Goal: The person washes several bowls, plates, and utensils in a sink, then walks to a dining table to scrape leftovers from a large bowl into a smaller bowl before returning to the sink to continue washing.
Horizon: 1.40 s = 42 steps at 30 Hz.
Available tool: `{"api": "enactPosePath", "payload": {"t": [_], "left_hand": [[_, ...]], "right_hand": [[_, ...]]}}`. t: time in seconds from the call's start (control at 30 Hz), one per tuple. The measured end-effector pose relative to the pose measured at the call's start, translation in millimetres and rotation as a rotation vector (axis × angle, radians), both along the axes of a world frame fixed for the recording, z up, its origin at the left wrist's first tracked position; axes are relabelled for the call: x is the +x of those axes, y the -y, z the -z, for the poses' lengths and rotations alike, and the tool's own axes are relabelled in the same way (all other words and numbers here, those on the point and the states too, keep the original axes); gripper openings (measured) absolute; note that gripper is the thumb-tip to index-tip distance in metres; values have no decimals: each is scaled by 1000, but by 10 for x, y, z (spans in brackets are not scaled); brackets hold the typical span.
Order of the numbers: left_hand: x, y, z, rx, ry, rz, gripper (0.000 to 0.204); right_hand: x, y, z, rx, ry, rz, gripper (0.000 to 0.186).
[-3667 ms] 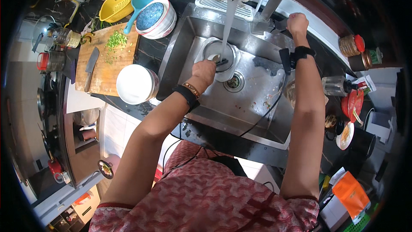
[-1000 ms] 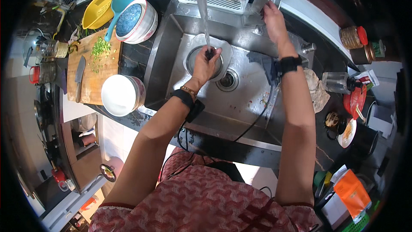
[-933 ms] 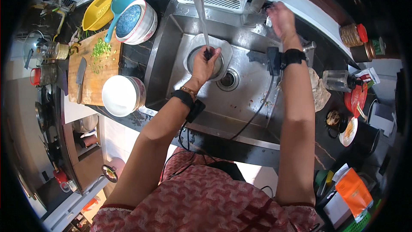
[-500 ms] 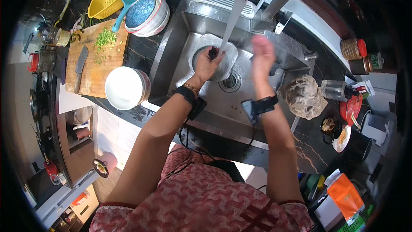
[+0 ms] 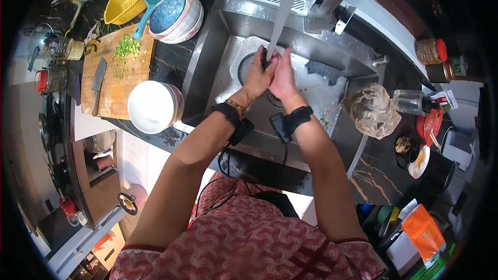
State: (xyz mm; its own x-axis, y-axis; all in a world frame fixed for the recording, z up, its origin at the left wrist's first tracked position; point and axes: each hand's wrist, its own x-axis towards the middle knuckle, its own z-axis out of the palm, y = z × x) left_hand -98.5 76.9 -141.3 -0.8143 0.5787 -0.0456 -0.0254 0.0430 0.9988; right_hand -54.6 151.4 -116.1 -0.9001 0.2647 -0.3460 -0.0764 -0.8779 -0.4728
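Both hands meet under the water stream [image 5: 282,13] over the steel sink [image 5: 207,54]. My left hand [image 5: 256,79] is closed around a small black thing [image 5: 265,58], too blurred to tell its kind. My right hand [image 5: 282,79] presses up against the left one, palm turned inward, fingers stretched upward and nothing visible in them. Below and behind the left hand sits a pale squarish container [image 5: 239,52] with a round dark inside, partly hidden by the hands. The drain [image 5: 274,100] shows only in part beneath my wrists.
Left of the sink stand stacked white bowls [image 5: 150,108], bowls with a blue patterned one [image 5: 167,14], and a cutting board [image 5: 116,98] with chopped greens [image 5: 127,47] and a knife [image 5: 97,84]. A crumpled plastic bag [image 5: 372,111] lies at the sink's right edge.
My right hand has swung left from the sink's right side to join the left hand under the stream. The left hand stays closed on the black thing.
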Motion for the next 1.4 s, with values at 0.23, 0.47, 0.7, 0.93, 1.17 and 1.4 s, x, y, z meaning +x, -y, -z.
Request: {"api": "enactPosePath", "payload": {"t": [0.23,0.47,0.7,0.93,1.17,1.4], "left_hand": [[-82,50,-40,-57,-47,94,20],[-52,37,-28,-41,11,98,22],[-134,198,51,97,132,65,11],[-36,337,-185,-97,139,52,13],[-28,262,-146,-25,140,52,16],[-43,279,-166,-55,144,30,13]], "right_hand": [[337,-671,-332,539,335,-125,44],[217,-385,-167,571,237,-114,19],[538,-961,814,1834,900,-85,29],[179,-1593,-401,1586,331,813,40],[-340,-2202,-740,989,444,192,50],[-198,-2193,-535,1047,351,476,43]]}}
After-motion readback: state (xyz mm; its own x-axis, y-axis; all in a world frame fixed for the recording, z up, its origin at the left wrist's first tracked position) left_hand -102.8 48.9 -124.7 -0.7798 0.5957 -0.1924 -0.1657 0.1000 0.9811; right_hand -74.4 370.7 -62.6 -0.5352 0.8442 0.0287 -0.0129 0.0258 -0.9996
